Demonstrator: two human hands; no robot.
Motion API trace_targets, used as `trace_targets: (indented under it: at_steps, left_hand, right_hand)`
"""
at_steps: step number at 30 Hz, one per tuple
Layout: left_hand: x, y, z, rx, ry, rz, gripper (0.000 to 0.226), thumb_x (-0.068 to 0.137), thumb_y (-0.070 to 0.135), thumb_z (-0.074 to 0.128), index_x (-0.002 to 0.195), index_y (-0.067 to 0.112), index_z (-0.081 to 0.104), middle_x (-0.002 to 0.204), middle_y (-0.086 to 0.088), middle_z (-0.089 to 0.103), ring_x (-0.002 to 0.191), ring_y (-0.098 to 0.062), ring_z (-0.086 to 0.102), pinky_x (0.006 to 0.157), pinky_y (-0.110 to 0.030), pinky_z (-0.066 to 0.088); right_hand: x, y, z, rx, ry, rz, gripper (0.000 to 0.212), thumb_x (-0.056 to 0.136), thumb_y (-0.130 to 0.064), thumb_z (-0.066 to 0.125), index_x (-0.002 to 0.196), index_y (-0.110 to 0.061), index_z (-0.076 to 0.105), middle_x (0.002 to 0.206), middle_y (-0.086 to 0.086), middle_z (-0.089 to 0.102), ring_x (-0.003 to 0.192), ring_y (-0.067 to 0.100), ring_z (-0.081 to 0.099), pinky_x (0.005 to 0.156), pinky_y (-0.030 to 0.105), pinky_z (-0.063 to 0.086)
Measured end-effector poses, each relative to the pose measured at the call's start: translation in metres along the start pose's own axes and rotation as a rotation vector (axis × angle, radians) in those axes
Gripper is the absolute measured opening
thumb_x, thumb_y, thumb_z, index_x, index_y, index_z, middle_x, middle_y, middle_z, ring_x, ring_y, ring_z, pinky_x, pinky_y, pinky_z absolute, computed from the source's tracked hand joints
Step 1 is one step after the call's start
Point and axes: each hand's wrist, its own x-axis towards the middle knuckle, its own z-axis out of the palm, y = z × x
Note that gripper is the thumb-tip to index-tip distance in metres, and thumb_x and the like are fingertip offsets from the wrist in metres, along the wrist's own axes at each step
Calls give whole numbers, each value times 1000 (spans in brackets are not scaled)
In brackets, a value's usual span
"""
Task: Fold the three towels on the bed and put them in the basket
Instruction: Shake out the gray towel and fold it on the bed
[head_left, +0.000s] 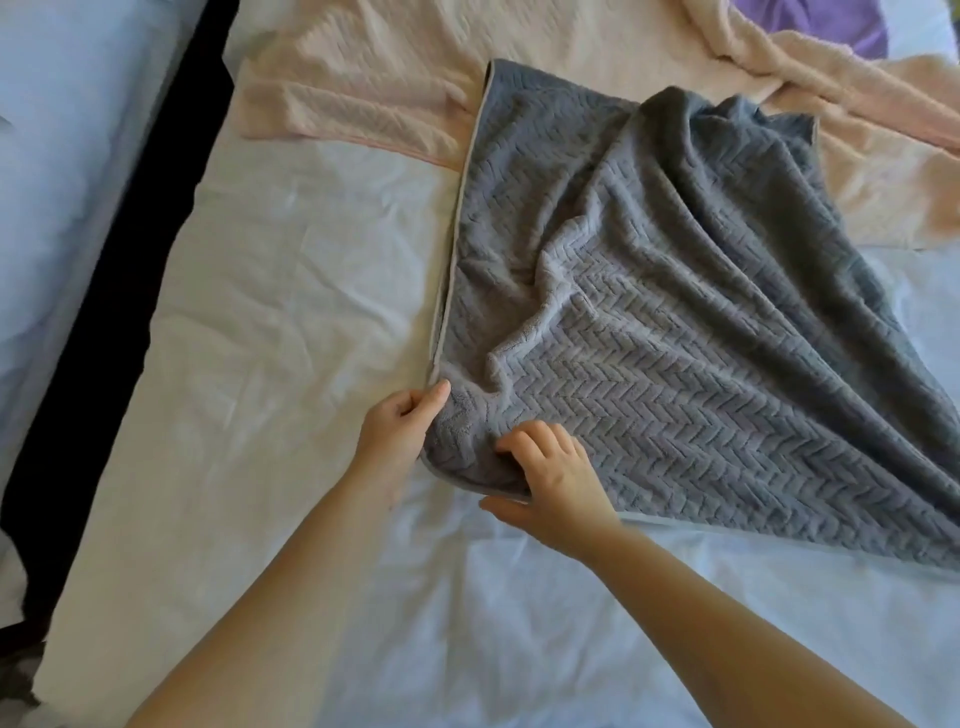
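Early: left hand pinches grey towel at its near corner, right hand just beside grips the hem; rest rumpled on bed beyond both. Farther off, pink towel & peach towel unfolded. No basket in view; nothing folded yet.

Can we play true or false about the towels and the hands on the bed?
1. The left hand and the right hand both hold a corner of the grey towel. True.
2. The grey towel is folded into a neat little square. False: it lies spread out and rumpled.
3. A pink towel lies past the grey towel. True.
4. The grey towel is inside a basket. False: it lies on the bed, and no basket shows.
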Motion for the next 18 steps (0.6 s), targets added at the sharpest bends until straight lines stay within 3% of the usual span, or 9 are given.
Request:
trace_targets:
  at_steps: [3, 8, 10, 12, 14, 16, 18]
  left_hand:
    - [2, 9, -4, 88, -6, -26, 83, 60, 77, 59, 84, -2, 64, 77, -16, 67, 77, -33, 67, 75, -45, 56]
    - [2, 2, -9, -173, -43, -146, 46, 87, 52, 59, 77, 8, 70, 74, -10, 72, 74, -18, 72, 63, -25, 56]
    - [-1, -3, -13, -61, -13, -42, 32, 86, 40, 65, 70, 12, 66, 71, -4, 68, 74, -14, 68, 64, -20, 52]
    - [-6, -5, -18, 157, -2, 113, 22, 79, 23, 75, 64, 16, 61, 67, 4, 60, 63, -4, 58, 57, -11, 43]
    - [-12, -11, -24, 176, -77, 154, 18, 75, 8, 77, 70, 16, 61, 73, 6, 58, 58, -4, 55, 54, -11, 44]
    - [-17, -16, -32, 75, -161, 104, 17, 78, -1, 70, 80, 15, 65, 87, 3, 60, 63, -7, 62, 56, -16, 49]
    - [-20, -23, -41, -37, -178, 30, 24, 82, -9, 59, 88, 13, 68, 100, -6, 62, 79, -18, 66, 66, -27, 55]
  right_hand:
    - [16, -11, -12, -1, 53, -18, 28, 78, -32, 67, 101, -17, 61, 98, 0, 60, 90, 24, 57, 76, 37, 48]
    - [35, -11, -31, 213, 0, 204, 11, 93, -23, 53, 100, -20, 60, 97, -5, 60, 91, 13, 53, 76, 29, 45]
    - [42, -12, -38, 429, -14, 324, 9, 94, -20, 52, 92, -27, 58, 88, -8, 59, 79, -1, 53, 69, 19, 43]
    - [53, -11, -48, 630, 158, 465, 15, 95, -19, 51, 85, -30, 55, 80, -9, 56, 65, -6, 50, 59, 11, 38]
    - [60, -6, -60, 748, 323, 486, 15, 96, -21, 48, 85, -30, 53, 77, -8, 53, 59, -5, 45, 55, 9, 37]
    - [63, -7, -62, 816, 237, 398, 13, 96, -23, 46, 87, -29, 53, 79, -8, 53, 60, -1, 45, 56, 9, 38]
    - [61, -17, -44, 713, -37, 279, 11, 95, -23, 47, 88, -26, 56, 84, -6, 55, 67, 2, 51, 63, 15, 46]
